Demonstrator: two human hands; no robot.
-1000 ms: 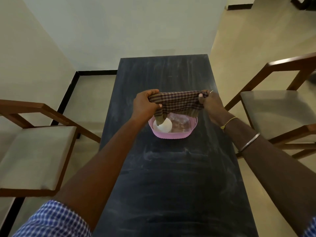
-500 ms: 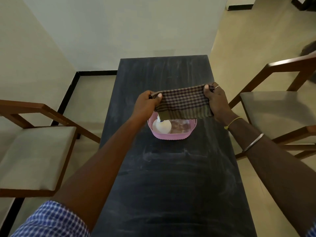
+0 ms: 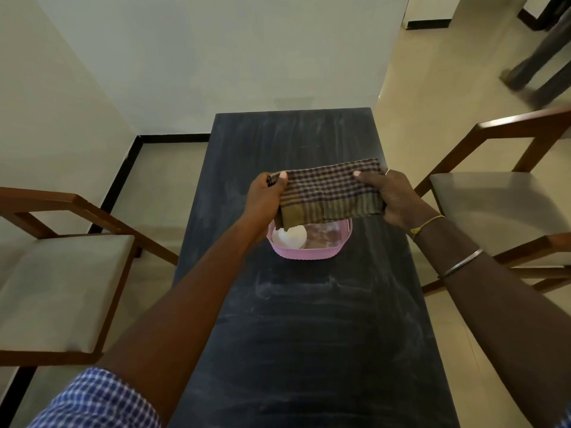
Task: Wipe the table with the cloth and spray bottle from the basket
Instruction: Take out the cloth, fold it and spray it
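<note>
Head view: the dark table (image 3: 309,319) runs lengthwise away from the person, its far end against a pale wall and its long edges open to the floor. A wooden chair (image 3: 58,282) stands off the left edge and another chair (image 3: 506,208) off the right. The tabletop near the person is bare and chalky. A pink basket (image 3: 309,253) sits mid-table with a white spray bottle (image 3: 289,236) inside at its left. The checked cloth (image 3: 330,193) is stretched in the air above the basket's far part. The left hand (image 3: 265,199) pinches its left end, fingers closed; the right hand (image 3: 392,196) grips its right end likewise.
</note>
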